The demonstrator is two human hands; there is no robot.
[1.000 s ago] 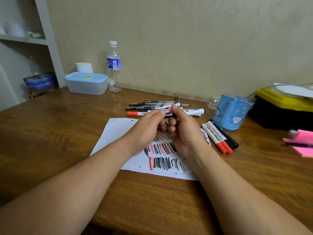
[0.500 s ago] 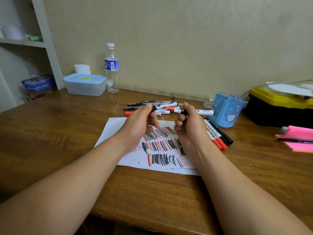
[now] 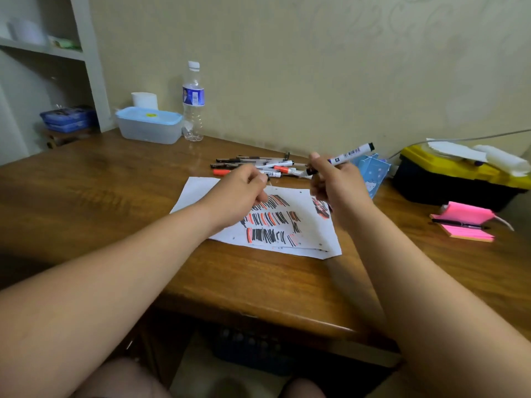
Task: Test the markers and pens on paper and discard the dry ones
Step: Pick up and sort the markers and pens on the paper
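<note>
Gripping a white marker (image 3: 350, 153) between thumb and curled fingers, the right hand (image 3: 336, 191) hangs above the right edge of the paper (image 3: 313, 234), the marker's far end tilted up and to the right. The left hand (image 3: 238, 193) hovers over the paper's left half with fingers curled; whether it pinches anything cannot be told. The sheet bears black and orange strokes. A pile of pens (image 3: 258, 165) lies on the tabletop (image 3: 115, 182) just beyond it.

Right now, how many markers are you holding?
1. The marker is in the right hand, held up off the desk. The left hand is curled and may hide a cap.
</note>
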